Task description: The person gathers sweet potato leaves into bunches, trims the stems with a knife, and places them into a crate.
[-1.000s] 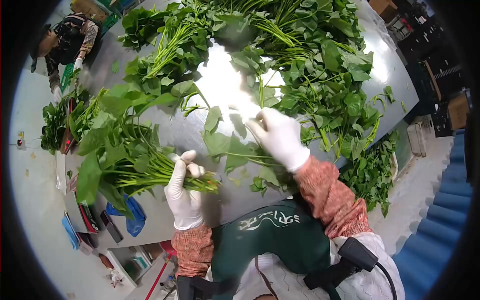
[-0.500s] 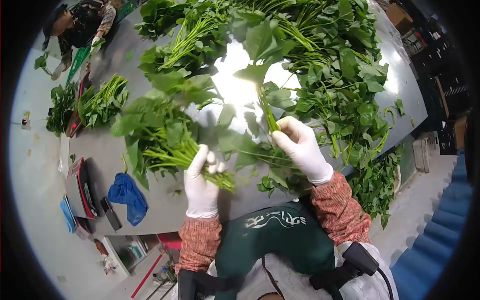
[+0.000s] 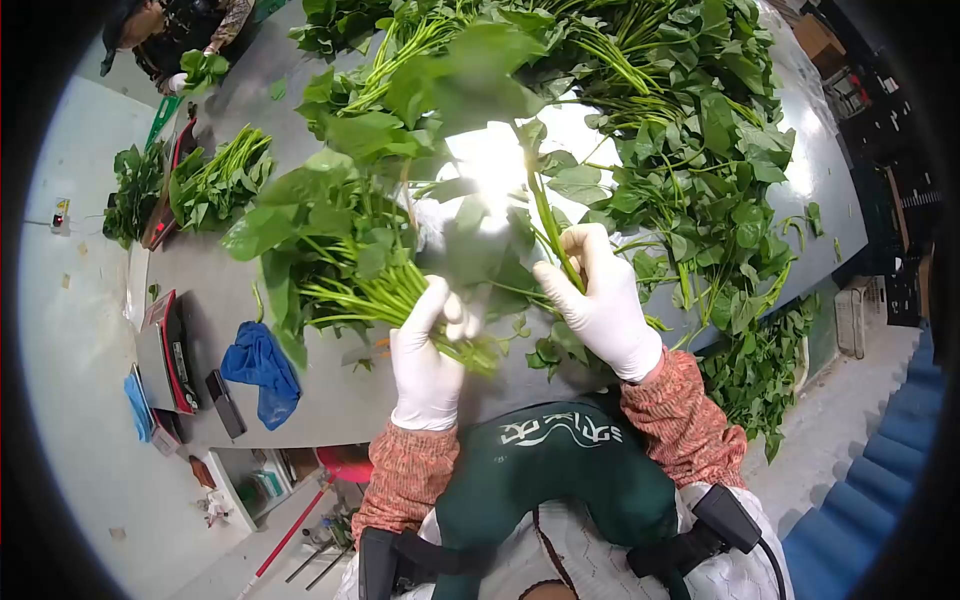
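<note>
My left hand, in a white glove, is closed around a bunch of leafy greens that look like sweet potato leaves. The cut ends poke out past my fingers and the leaves fan to the upper left. My right hand, also gloved, pinches a few leafy stems between thumb and fingers. Their tops lean up and are blurred against the bright glare. Beyond and to the right of it lies a large pile of greens on the metal table.
At the left are a small tied-looking bunch, a blue cloth, a dark oblong object and a red-edged scale-like device. A co-worker handles greens at the upper left. More greens hang below the table's right edge.
My view has shifted slightly, moving the table's contents right. Both hands keep hold of their greens. The co-worker's hands have moved closer to the table with a leafy bunch.
</note>
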Available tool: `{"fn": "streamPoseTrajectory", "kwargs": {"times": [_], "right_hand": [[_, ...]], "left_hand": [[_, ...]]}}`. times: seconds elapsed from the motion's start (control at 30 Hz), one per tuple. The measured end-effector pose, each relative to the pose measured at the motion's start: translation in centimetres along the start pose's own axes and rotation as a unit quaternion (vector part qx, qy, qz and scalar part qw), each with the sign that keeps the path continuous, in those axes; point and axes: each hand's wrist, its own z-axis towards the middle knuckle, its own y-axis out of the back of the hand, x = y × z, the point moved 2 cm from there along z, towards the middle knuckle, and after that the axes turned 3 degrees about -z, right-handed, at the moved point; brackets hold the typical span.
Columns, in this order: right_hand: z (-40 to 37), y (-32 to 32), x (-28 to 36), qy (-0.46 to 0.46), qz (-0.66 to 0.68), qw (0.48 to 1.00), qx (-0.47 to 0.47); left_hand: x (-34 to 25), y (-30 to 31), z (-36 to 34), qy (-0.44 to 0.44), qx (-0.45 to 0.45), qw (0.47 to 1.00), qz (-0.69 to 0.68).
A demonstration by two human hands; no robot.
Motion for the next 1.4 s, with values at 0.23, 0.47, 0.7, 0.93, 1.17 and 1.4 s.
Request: {"fn": "streamPoseTrajectory", "kwargs": {"times": [0.23,0.47,0.7,0.93,1.17,1.4], "right_hand": [[-0.6,0.2,0.9,0.026,-0.003,0.997,-0.077],[-1.1,-1.2,2.7,0.262,-0.05,0.961,-0.069],[-1.9,-1.6,2.7,-0.098,0.156,0.968,0.169],[-2.5,-2.2,1.3,-0.171,0.394,0.899,0.079],[-0.9,0.1,-0.3,-0.117,0.416,0.881,-0.191],[0.7,-1.6,-1.6,0.13,-0.196,0.97,0.064]], "left_hand": [[1.8,-0.7,-0.3,0.05,-0.026,0.998,0.013],[2.3,-0.2,-0.6,0.035,0.033,0.999,0.005],[1.5,-0.1,-1.1,0.038,0.01,0.996,0.075],[1.9,0.5,-0.6,0.026,0.061,0.998,0.023],[-0.7,0.9,0.3,-0.035,-0.002,0.998,-0.054],[-6.2,3.8,-0.1,-0.136,-0.012,0.99,-0.027]]}}
